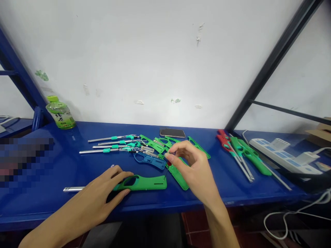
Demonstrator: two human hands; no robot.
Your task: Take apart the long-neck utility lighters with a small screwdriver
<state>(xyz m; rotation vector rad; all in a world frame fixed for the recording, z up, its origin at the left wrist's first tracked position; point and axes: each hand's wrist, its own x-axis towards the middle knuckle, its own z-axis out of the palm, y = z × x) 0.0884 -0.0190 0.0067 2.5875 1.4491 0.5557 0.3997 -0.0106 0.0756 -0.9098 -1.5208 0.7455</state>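
Green plastic lighter [150, 183] with silvery metal barrel [73, 189]: lies gripped by left hand [103, 191]; meets, at butt end [162, 184], thin red-handled screwdriver [169, 163] pinched in right hand [194, 168].

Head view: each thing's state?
Green plastic lighter: closed, in left hand
Thin metal tool: in right hand
Green plastic casings: open
Blue plastic casing: open
Silver metal tubes: uncased
Green-capped plastic bottle: closed
Black-screened phone: flat, dark
White power strip: plugs inserted
Other red, green lighters: closed

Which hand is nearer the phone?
Right. The right hand is in front of the phone and slightly to its right; the left hand is farther away, front-left, on a green lighter.
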